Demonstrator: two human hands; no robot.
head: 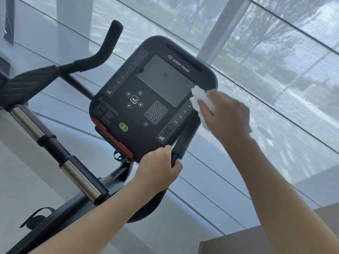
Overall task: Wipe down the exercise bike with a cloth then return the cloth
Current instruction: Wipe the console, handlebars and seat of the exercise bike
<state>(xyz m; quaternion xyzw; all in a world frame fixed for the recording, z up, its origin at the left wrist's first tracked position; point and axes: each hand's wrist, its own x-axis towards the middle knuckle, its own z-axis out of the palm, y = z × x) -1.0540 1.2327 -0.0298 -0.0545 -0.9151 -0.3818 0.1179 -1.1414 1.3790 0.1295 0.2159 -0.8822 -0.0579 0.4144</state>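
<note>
Cloth: one white cloth (200,102), bunched in my right hand (226,116) and pressed on the console (152,97) at the lower right corner of its screen (165,79)
Right hand: my fingers curl round the cloth, grasping it against the console's edge
Left hand: my left hand (158,170) is clenched round the near handlebar grip (185,138), just below the console's bottom corner
Exercise bike: one Star Trac exercise bike (80,180), seen tilted, its console facing me
Console controls: one green button (123,126), one number keypad (156,112), one red strip (111,138) along the lower left edge
Handlebars: two grips in view, the far handlebar grip (111,36) rising upper left, untouched
Chrome sleeves: two chrome sleeves (27,125) on the bar at left
Background: window (275,61) with a mesh blind, trees blurred behind
</note>
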